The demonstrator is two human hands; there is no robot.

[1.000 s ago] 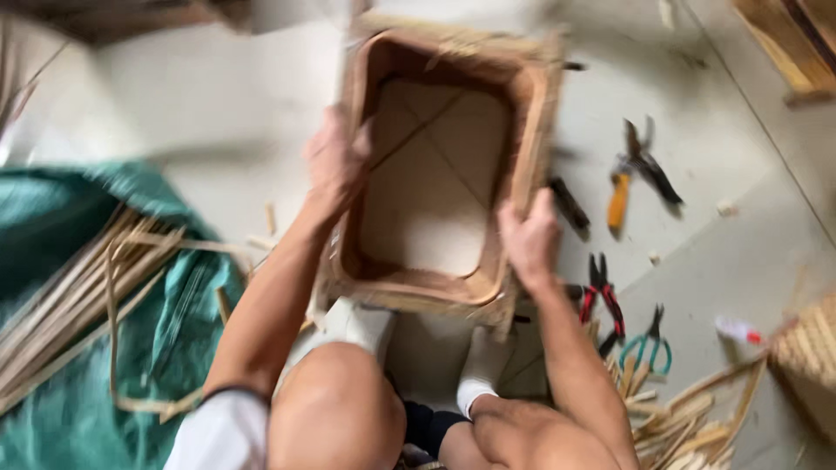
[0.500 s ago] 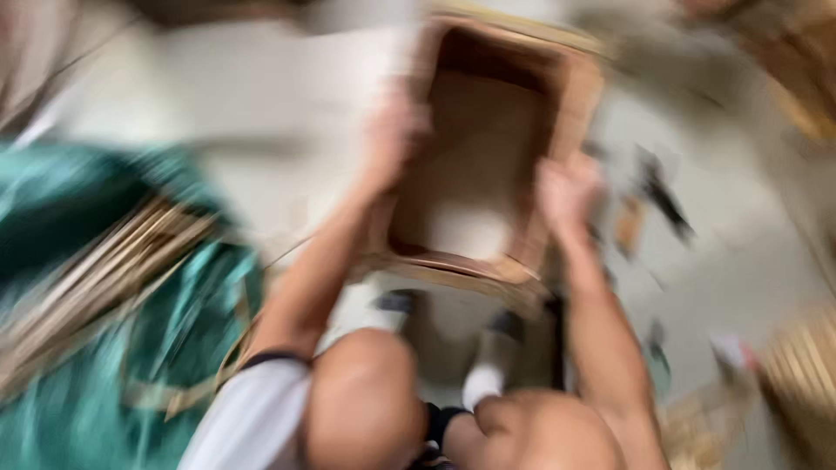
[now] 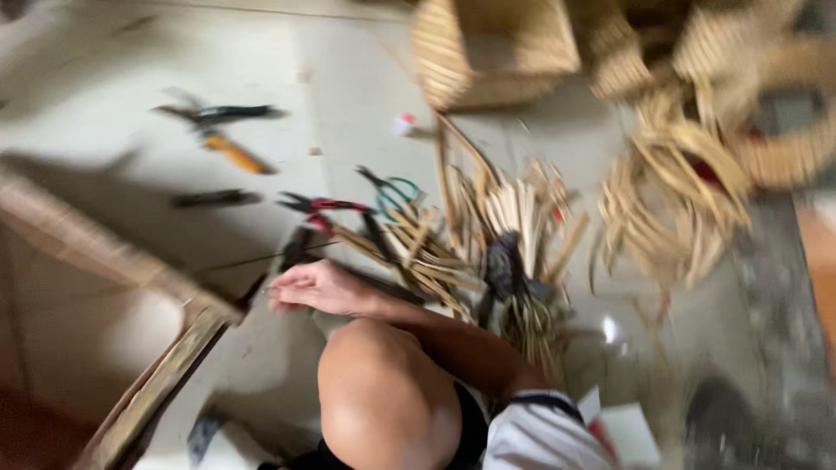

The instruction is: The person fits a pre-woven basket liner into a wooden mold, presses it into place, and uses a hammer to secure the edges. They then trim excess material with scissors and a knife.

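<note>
My right hand [image 3: 315,287] reaches down to the floor just past my bare knee [image 3: 383,400]. Its fingers are together and point left, close to the corner of the woven rectangular basket frame [image 3: 165,383]. A dark-handled tool [image 3: 294,248] and a thin strand lie right by the fingertips. Blur hides whether the fingers pinch anything. My left hand is out of view.
On the floor lie red-handled pliers [image 3: 324,206], green-handled scissors [image 3: 396,190], an orange-handled tool [image 3: 233,154] and a black tool [image 3: 213,198]. A pile of cane strips [image 3: 470,235] lies to the right. Woven baskets [image 3: 492,48] and loose cane coils [image 3: 688,191] stand beyond.
The view has swung right. Both hands were holding the basket frame's rim; now my right hand is off it and down by the tools, and my left hand has left the view.
</note>
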